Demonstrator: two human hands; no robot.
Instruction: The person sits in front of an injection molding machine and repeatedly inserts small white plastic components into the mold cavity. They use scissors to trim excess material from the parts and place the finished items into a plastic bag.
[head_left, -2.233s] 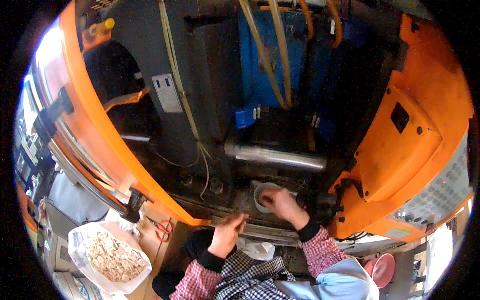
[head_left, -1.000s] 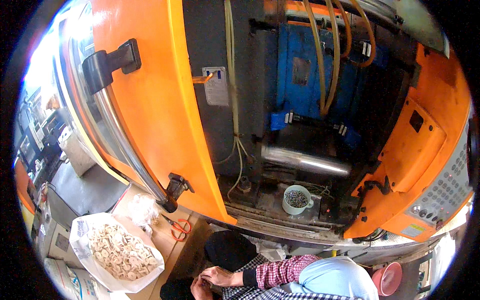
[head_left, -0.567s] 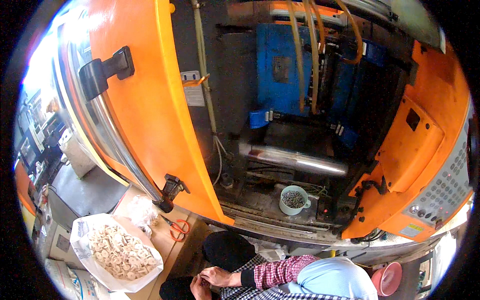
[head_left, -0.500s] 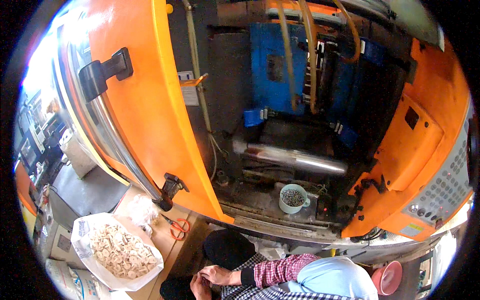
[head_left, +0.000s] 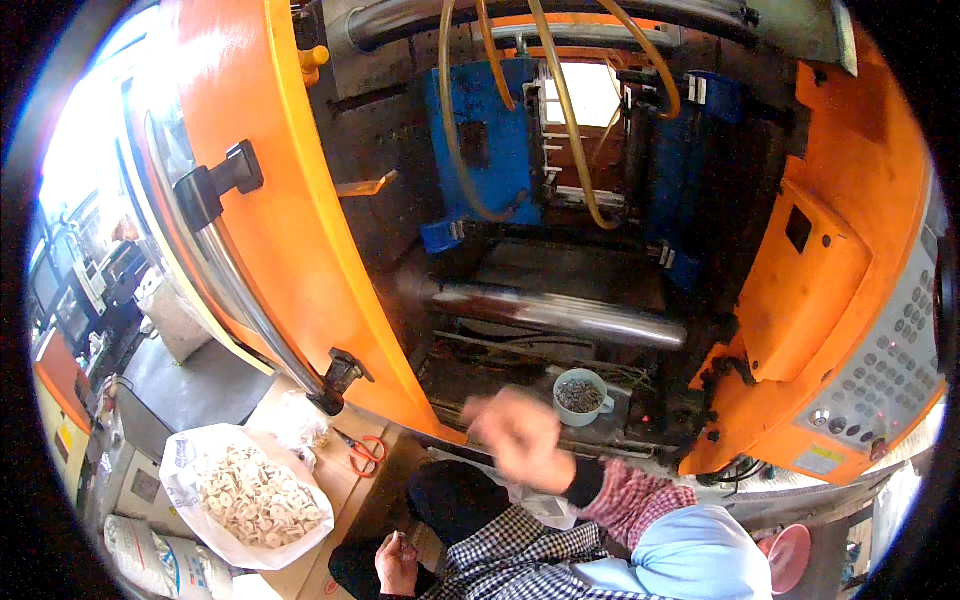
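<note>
Inside the orange machine (head_left: 800, 290), the gap beside the blue block (head_left: 485, 150) has widened; the loosely spread right hand (head_left: 520, 435) has left the curled left hand (head_left: 397, 565), pausing joint handling near the cup (head_left: 573, 419); contents unclear.

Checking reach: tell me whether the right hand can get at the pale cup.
Likely yes: the right hand, though blurred, appears near the open-topped pale cup, and nothing visible stands between them.

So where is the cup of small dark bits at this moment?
In the head view, the cup sits a little right of and below centre, under the shiny metal bar, just right of the right hand.
</note>
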